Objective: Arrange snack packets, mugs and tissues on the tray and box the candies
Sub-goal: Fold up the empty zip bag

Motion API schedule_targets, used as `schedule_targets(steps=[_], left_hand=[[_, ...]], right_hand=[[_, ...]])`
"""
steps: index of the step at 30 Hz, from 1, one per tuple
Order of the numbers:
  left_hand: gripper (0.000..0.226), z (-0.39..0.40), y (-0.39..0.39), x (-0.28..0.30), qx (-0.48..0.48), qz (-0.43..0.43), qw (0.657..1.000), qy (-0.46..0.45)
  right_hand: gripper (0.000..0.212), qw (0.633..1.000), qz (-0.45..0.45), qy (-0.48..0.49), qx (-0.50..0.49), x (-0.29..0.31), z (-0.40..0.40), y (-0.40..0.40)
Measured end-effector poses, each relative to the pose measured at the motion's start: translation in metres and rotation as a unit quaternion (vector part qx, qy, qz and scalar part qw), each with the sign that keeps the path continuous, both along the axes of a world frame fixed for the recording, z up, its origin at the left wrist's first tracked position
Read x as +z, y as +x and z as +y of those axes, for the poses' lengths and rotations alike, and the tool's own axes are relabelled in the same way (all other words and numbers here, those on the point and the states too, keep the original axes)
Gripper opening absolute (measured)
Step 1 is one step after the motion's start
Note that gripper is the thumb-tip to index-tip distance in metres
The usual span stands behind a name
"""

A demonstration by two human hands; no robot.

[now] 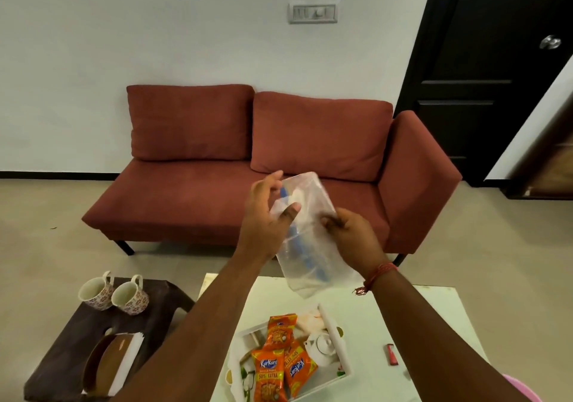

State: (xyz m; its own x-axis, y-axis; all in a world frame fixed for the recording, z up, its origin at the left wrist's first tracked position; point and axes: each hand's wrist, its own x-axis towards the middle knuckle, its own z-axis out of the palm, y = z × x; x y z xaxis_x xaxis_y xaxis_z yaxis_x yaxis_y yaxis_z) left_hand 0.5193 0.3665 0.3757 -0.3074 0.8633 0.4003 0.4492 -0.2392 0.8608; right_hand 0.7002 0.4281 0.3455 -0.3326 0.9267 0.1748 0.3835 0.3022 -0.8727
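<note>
Both hands hold a clear plastic box (305, 231) in the air above the white tray (333, 327): left hand (266, 212) spread against its side, right hand (353, 234) pinching its edge. Three orange snack packets (280, 358) lie in the tray; two mugs (113, 293) stand on the dark side table (77, 324).

At the lower middle of the frame, the nearest orange snack packet (268, 377) reads "Kurkure" and "50% EXTRA"; its neighbour (298, 369) apparently repeats both, tilted and blurred.

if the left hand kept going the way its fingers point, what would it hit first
The left hand points up and away from the person, with its fingers already on the clear plastic bag. Past the bag, the red sofa lies in that line, though depth is hard to judge.
</note>
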Motion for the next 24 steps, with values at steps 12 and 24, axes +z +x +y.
schedule_targets(steps=[12, 24], left_hand=[[0.029, -0.004, -0.020, -0.037, -0.062, -0.300, 0.918, -0.252], [0.014, 0.005, -0.001, -0.024, -0.129, -0.409, 0.884, -0.184]], right_hand=[[0.020, 0.890, 0.339, -0.303, 0.006, -0.009, -0.011, -0.010], [0.042, 0.923, 0.277, -0.268, 0.003, -0.005, -0.008, 0.014]])
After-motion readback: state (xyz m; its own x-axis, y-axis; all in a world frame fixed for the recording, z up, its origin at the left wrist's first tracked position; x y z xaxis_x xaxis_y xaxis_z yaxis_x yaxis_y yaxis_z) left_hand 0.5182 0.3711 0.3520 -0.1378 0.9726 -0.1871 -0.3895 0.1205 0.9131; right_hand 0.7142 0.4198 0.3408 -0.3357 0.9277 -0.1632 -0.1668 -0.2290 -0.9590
